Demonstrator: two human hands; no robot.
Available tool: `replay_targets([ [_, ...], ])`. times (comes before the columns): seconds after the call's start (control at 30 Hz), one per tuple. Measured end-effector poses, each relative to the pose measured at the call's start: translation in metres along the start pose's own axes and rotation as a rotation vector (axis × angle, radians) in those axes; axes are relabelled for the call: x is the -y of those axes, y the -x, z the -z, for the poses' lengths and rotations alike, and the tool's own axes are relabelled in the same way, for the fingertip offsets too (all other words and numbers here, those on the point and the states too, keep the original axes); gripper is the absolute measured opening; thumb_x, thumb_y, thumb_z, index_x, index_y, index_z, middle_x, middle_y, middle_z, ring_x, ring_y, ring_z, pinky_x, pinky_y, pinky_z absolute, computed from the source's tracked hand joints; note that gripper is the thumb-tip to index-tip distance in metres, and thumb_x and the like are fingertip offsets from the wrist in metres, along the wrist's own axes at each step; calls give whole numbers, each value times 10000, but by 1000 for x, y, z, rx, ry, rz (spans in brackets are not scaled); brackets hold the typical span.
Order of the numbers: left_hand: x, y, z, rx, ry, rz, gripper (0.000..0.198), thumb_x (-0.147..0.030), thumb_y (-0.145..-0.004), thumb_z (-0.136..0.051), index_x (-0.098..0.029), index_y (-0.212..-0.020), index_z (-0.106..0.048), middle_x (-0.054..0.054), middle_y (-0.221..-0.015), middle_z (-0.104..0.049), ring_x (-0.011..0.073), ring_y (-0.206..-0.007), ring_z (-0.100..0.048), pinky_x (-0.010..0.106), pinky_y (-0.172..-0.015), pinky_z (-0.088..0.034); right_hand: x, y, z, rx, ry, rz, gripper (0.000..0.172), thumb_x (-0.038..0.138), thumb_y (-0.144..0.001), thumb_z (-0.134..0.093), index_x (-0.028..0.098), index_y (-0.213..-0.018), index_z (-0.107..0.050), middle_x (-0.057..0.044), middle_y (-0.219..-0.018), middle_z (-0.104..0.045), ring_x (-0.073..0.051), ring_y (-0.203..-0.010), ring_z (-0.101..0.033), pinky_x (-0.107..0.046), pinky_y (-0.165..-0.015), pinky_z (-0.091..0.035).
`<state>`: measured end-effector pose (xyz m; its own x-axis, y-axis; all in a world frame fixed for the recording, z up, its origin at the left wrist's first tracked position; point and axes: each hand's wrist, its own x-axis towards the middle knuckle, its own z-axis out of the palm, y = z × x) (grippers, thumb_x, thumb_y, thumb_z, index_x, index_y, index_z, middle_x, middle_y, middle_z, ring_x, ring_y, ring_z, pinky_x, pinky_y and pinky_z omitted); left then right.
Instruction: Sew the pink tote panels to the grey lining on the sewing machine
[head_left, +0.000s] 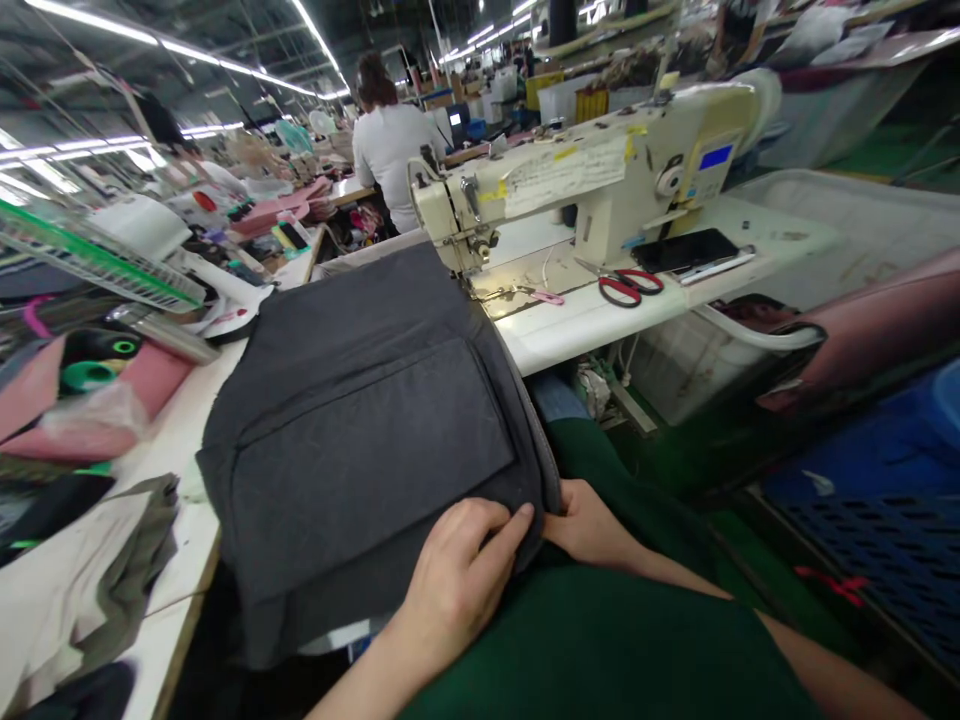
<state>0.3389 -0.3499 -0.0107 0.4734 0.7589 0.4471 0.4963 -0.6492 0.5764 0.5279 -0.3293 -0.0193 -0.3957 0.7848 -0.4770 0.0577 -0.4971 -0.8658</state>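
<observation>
A large dark grey fabric panel [367, 450] with a flat pocket lies across the table edge and my lap. Its far right edge reaches under the head of the sewing machine [540, 190]. My left hand [465, 570] is closed on the panel's near right corner, thumb on top and fingers bent over the cloth. Just to the right, my right hand [589, 525] pinches the same curved edge, its fingertips partly hidden by the fabric. Along that edge runs a narrow grey trim [536, 420].
Red-handled scissors [630, 287], a pink small tool [547, 297] and a black phone [686, 250] lie on the machine bed. Folded beige cloth [67, 600] and a pink box [150, 375] are at left. A blue crate [877, 530] stands right. A person [390, 150] sits ahead.
</observation>
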Motion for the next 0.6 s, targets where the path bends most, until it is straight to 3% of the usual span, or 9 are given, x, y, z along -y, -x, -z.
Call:
replay_targets([
  [0.13,-9,-17,7,40,-68,-75,292,-127,-927,-526,-112,-1213,-584,57,-898,-577,146,-811,-520,278,-707,-499,9,15,0,-45,-17,29,294,369,-719,-788,148,-907,-737,-29,-840,-734,-206,-801,-670,-341,-783,-539],
  [0.33,-11,-24,4,107,-80,-105,206,-145,-934,-525,-118,-1124,-598,43,-855,-572,142,-768,-508,271,-674,-490,4,25,-2,45,-129,-51,249,329,-723,-774,126,-852,-713,-23,-787,-719,-162,-746,-649,-285,-701,-496],
  [0.6,-17,-31,9,117,-65,-109,148,-152,-952,-489,-120,-1037,-606,43,-820,-575,138,-755,-518,264,-670,-486,8,25,-4,52,-215,-41,223,266,-683,-799,132,-824,-689,-5,-764,-707,-138,-710,-621,-266,-680,-460],
])
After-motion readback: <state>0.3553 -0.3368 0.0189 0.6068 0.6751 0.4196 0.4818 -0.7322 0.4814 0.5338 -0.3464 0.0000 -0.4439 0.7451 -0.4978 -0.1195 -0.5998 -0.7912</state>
